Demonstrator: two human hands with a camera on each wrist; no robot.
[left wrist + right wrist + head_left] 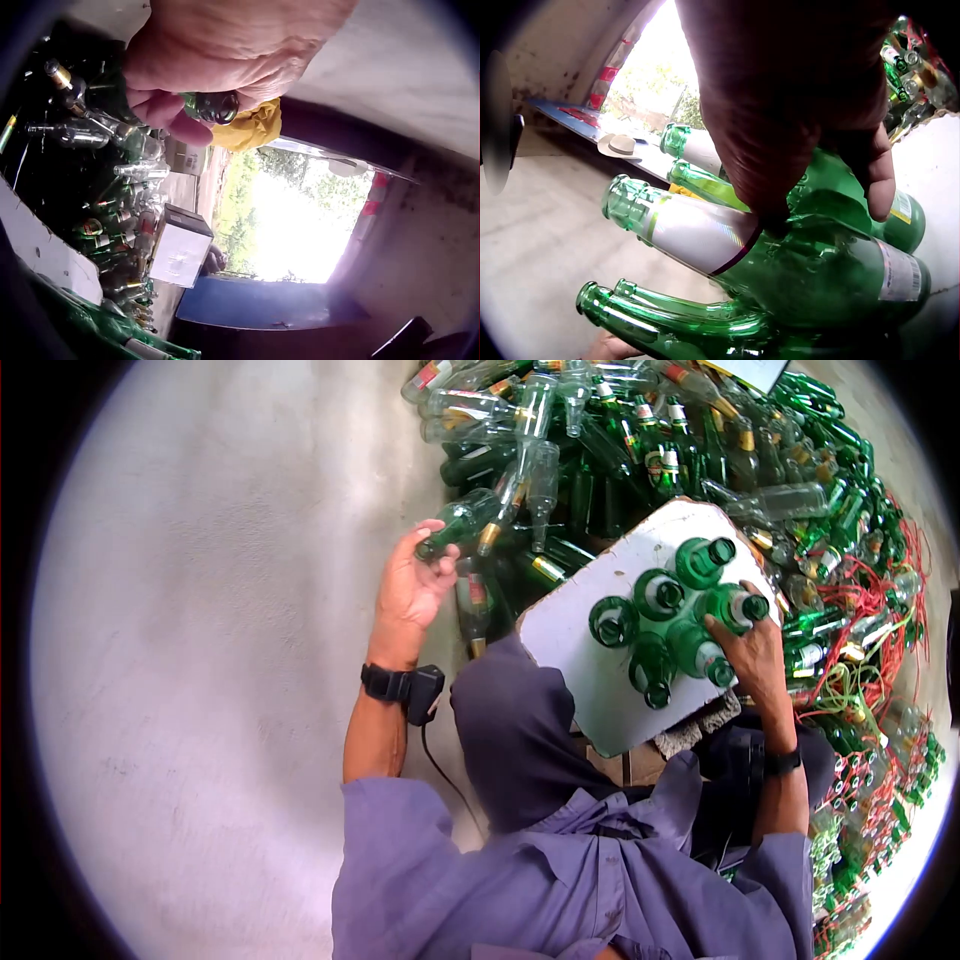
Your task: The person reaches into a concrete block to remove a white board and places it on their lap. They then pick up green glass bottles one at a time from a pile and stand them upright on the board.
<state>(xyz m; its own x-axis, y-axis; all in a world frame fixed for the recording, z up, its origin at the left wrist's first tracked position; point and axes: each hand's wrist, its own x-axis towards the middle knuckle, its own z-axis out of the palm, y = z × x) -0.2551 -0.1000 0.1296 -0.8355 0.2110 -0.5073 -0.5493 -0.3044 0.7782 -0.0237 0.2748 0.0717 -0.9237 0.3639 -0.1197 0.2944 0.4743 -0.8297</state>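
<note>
My left hand point(418, 582) grips a green bottle point(466, 520) near its neck, at the left edge of the bottle heap. In the left wrist view, the mouth of that bottle point(217, 107) shows beneath the left hand point(225, 52). On the white board point(560, 625) several green bottles point(660, 593) stand upright in a cluster. At their right side my right hand point(752, 655) holds one green bottle point(728, 606), thumb and fingers around it. The right wrist view shows the right hand point(795, 105) over green bottles point(817, 277) with pale labels.
A large heap of clear and green bottles point(790, 500) lies beyond and right of the board. Red string point(905, 595) tangles at the right. Pale floor point(200, 660) spreads on the left. A white box point(180, 247) and a bright doorway point(292, 217) show in the left wrist view.
</note>
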